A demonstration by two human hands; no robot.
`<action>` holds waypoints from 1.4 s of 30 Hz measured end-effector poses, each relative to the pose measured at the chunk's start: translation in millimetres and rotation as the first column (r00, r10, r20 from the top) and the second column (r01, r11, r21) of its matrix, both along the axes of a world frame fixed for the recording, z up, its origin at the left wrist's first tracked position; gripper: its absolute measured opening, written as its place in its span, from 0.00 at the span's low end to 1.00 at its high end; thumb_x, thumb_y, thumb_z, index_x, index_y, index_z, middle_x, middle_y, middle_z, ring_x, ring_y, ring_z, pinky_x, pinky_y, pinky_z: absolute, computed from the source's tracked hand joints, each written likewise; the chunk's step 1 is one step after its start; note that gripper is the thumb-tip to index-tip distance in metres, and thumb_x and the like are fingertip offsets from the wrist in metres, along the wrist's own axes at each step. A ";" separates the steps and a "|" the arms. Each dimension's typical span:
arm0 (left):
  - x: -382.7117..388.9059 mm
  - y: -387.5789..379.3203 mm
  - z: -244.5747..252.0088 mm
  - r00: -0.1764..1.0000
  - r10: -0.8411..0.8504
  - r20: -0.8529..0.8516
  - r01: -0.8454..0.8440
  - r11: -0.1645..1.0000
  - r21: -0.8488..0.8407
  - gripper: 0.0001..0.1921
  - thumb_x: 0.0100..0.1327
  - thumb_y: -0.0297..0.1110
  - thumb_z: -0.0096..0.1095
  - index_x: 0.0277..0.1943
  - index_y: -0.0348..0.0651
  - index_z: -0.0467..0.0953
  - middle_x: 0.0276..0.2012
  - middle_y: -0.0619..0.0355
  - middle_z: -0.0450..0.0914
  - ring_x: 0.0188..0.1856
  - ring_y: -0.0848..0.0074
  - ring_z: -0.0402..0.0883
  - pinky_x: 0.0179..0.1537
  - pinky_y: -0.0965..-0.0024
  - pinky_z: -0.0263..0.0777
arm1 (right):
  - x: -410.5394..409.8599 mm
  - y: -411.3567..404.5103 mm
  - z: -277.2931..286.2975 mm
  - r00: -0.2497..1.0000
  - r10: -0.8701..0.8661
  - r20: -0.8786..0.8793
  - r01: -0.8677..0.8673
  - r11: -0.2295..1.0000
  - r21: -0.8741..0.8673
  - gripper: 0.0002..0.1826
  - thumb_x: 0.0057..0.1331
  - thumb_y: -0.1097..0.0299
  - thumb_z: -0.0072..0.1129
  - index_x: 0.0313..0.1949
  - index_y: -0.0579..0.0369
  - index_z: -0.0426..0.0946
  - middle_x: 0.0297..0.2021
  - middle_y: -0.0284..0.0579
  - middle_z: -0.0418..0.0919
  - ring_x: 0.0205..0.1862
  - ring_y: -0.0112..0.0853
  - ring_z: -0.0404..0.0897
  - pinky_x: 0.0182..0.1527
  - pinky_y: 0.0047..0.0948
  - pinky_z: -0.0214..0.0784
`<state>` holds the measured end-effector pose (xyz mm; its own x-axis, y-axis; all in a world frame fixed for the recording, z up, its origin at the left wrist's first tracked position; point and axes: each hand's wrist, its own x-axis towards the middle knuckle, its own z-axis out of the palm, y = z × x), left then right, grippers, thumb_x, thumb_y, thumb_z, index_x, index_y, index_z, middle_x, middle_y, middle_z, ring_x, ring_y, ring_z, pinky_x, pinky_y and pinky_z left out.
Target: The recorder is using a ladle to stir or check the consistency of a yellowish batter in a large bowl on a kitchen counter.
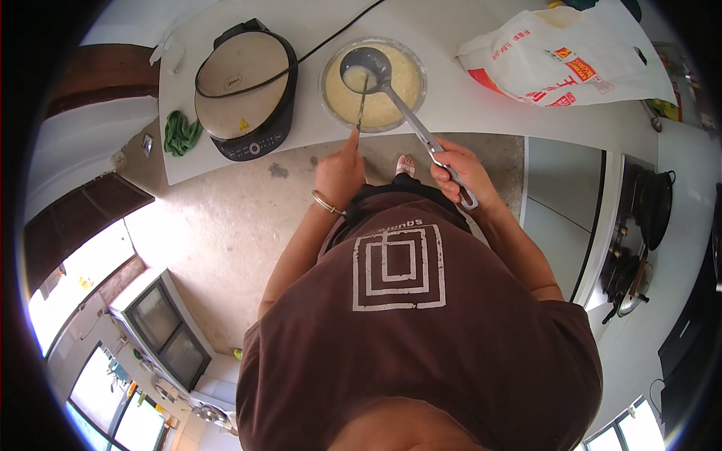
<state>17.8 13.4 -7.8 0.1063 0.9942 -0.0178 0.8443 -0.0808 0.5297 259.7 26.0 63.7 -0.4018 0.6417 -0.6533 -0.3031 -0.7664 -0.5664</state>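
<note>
My right hand [465, 172] grips the handle of a grey ladle [409, 115]. The ladle's round cup is over a bowl [423, 93] of pale yellow batter [403, 73], and some of that batter lies in the cup. Between the fingers of my left hand [340, 177] is a thin utensil [361, 110], perhaps chopsticks. Its far end reaches into the ladle's cup. The bowl stands near the front edge of a white counter [445, 115].
Left of the bowl is a Midea electric griddle [242, 84], its black cord [321, 46] lying across the plate. A green cloth [181, 134] lies at the counter's left edge. To the right are a white plastic bag [524, 62] and a stove with a dark pan [654, 208].
</note>
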 end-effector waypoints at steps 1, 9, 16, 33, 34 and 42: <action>0.0 -0.5 1.8 0.996 -0.048 -0.071 0.043 0.996 -0.072 0.23 0.59 0.34 0.52 0.59 0.40 0.70 0.20 0.45 0.78 0.23 0.53 0.79 0.27 0.53 0.72 | -0.5 0.3 -0.2 1.000 -0.004 0.001 0.004 1.000 0.007 0.06 0.67 0.70 0.46 0.40 0.56 0.70 0.19 0.30 0.64 0.12 0.15 0.61 0.12 0.16 0.53; 1.1 2.0 3.1 0.997 -0.036 -0.071 0.033 0.999 -0.036 0.24 0.60 0.33 0.50 0.60 0.42 0.68 0.21 0.44 0.78 0.24 0.52 0.79 0.29 0.52 0.72 | 0.0 -0.9 -0.9 1.000 0.008 0.022 -0.008 1.000 -0.015 0.05 0.66 0.70 0.47 0.37 0.56 0.70 0.19 0.30 0.64 0.13 0.15 0.61 0.12 0.16 0.53; -11.4 -5.4 5.7 0.990 0.012 0.138 0.006 0.991 -0.132 0.21 0.60 0.34 0.51 0.57 0.41 0.72 0.20 0.45 0.78 0.24 0.53 0.78 0.29 0.53 0.72 | 4.9 3.9 -6.5 0.940 0.061 0.336 -0.146 0.961 0.233 0.18 0.65 0.70 0.47 0.54 0.57 0.72 0.18 0.31 0.66 0.12 0.16 0.62 0.13 0.17 0.54; -18.5 -14.5 9.8 0.987 0.114 0.117 -0.107 0.992 -0.063 0.19 0.59 0.33 0.53 0.54 0.43 0.76 0.20 0.46 0.78 0.23 0.53 0.78 0.28 0.55 0.72 | 20.7 19.4 -33.1 0.842 0.223 0.492 -0.287 0.956 0.059 0.16 0.64 0.68 0.48 0.50 0.56 0.73 0.18 0.37 0.67 0.15 0.19 0.67 0.14 0.22 0.59; -18.1 -14.6 10.8 0.985 0.120 0.122 -0.113 0.992 -0.064 0.19 0.59 0.33 0.52 0.53 0.43 0.76 0.20 0.46 0.78 0.23 0.54 0.79 0.28 0.55 0.73 | 20.8 18.3 -32.2 0.841 0.222 0.493 -0.287 0.956 0.059 0.16 0.64 0.68 0.48 0.50 0.56 0.73 0.18 0.37 0.67 0.15 0.19 0.67 0.14 0.22 0.59; -19.4 -18.2 9.2 0.985 0.113 0.132 -0.106 0.993 -0.053 0.18 0.58 0.33 0.53 0.53 0.44 0.76 0.19 0.48 0.77 0.22 0.55 0.78 0.28 0.57 0.72 | 15.7 13.5 -58.4 0.989 -0.066 -0.130 0.011 0.923 -0.384 0.11 0.70 0.69 0.43 0.51 0.50 0.60 0.19 0.30 0.62 0.11 0.14 0.59 0.08 0.13 0.50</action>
<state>-1.6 -4.8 1.4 0.0013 0.9984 -0.0564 0.7675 0.0351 0.6401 275.4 39.5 5.3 -0.4857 0.3715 -0.7912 -0.3906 -0.9020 -0.1837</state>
